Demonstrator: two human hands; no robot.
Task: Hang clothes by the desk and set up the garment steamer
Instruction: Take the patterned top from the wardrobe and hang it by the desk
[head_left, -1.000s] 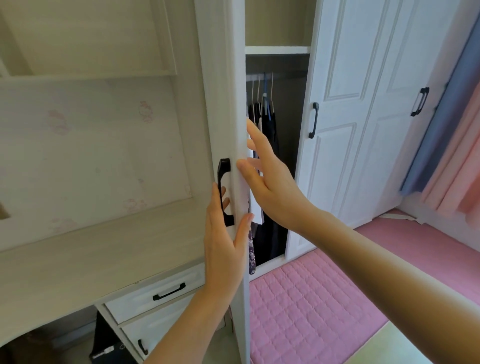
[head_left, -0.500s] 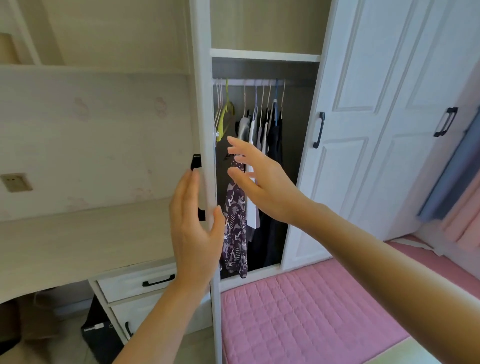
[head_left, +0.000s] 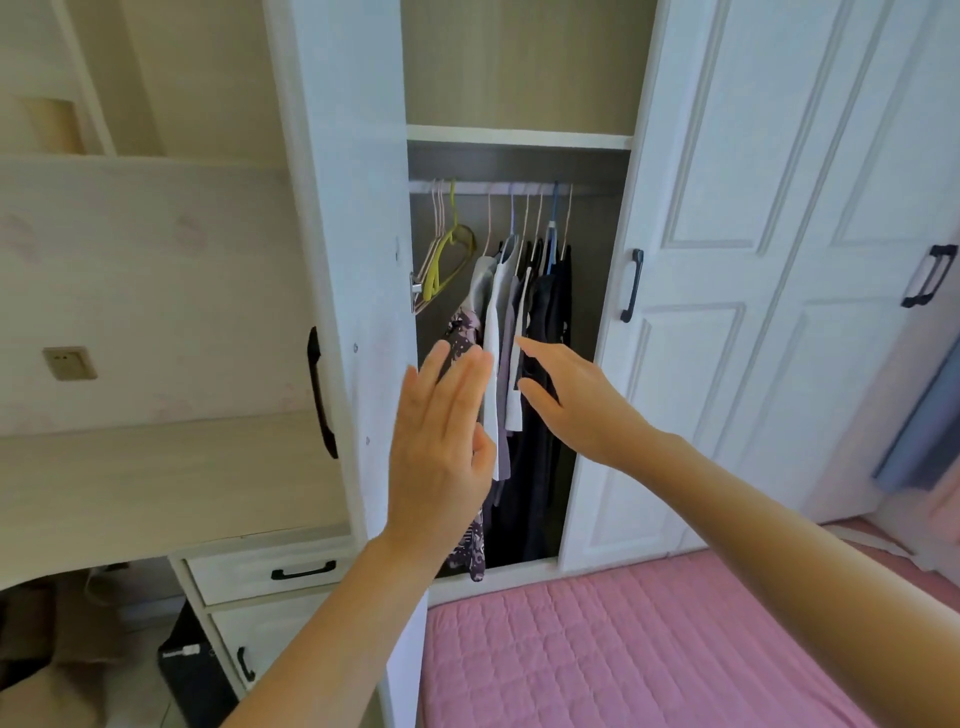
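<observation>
The white wardrobe door (head_left: 353, 260) stands swung wide to the left, its black handle (head_left: 319, 395) facing the desk. Inside, several garments (head_left: 519, 364) hang from a rail (head_left: 519, 185): grey, white, dark and a patterned one, with empty pink and yellow-green hangers (head_left: 449, 254) at the left. My left hand (head_left: 441, 447) is flat and open in front of the door's edge, holding nothing. My right hand (head_left: 571, 400) is open too, fingers reaching toward the white and dark clothes, close to them. No steamer is in view.
The pale wooden desk (head_left: 156, 483) lies at the left with two drawers (head_left: 270, 571) under it and a wall socket (head_left: 70, 362) above. A pink quilted bed (head_left: 623, 649) fills the lower right. Closed wardrobe doors (head_left: 727, 312) and curtains stand at the right.
The wardrobe door has swung fully open to the left. My left hand has let go of the door edge and now hovers open; my right hand has moved deeper toward the hanging clothes.
</observation>
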